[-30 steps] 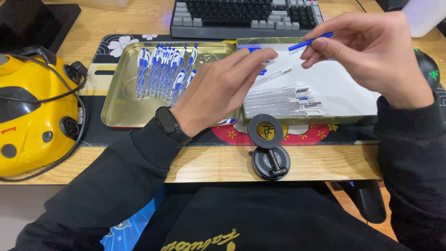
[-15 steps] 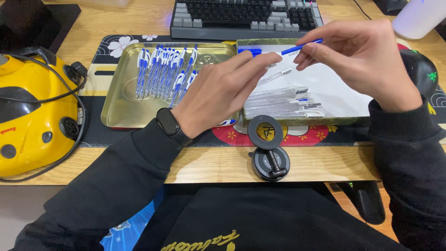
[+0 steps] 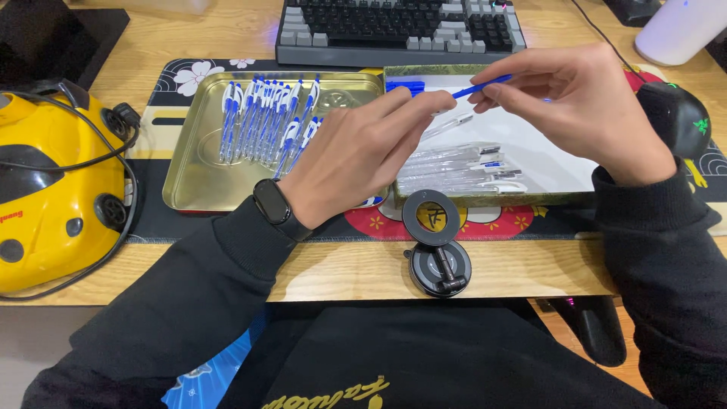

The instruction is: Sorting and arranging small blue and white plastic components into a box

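A: Nearest the body, on the worktop [image 3: 189, 34] edge: a round black phone stand [image 3: 435, 250], ring tipped up. Nothing touches it.

B: And the hands?

A: Both raised over the mat. Left hand [image 3: 356, 155] sits centre, wrist with a black watch [image 3: 273, 204], fingertips pinched on what looks like a clear pen barrel [image 3: 448, 125], hard to make out against the white. Right hand [image 3: 583, 113] is further right, thumb and fingers pinched around a thin blue refill [image 3: 481, 85], its free end pointing left toward the left fingertips. The two pieces nearly meet, just above the white tray.

B: So one pen being put together?

A: That is my reading. Refill seems lined up with the barrel, not yet in.

B: What counts as done?

A: Left, the gold tray [image 3: 189, 159] holds a row of blue-and-white pens [image 3: 265, 121] lying side by side at its far end; they look complete. Most of that tray's floor is bare.

B: And left to do?

A: Right, the white tray [image 3: 545, 163] holds a small stack of clear barrels [image 3: 462, 167] near its front edge, and blue refills [image 3: 405, 85] in its far left corner. Count unclear.

B: Beyond that?

A: Keyboard [image 3: 394, 26] at the far edge, black mouse [image 3: 678, 113] right, yellow helmet-like case [image 3: 53, 189] far left.
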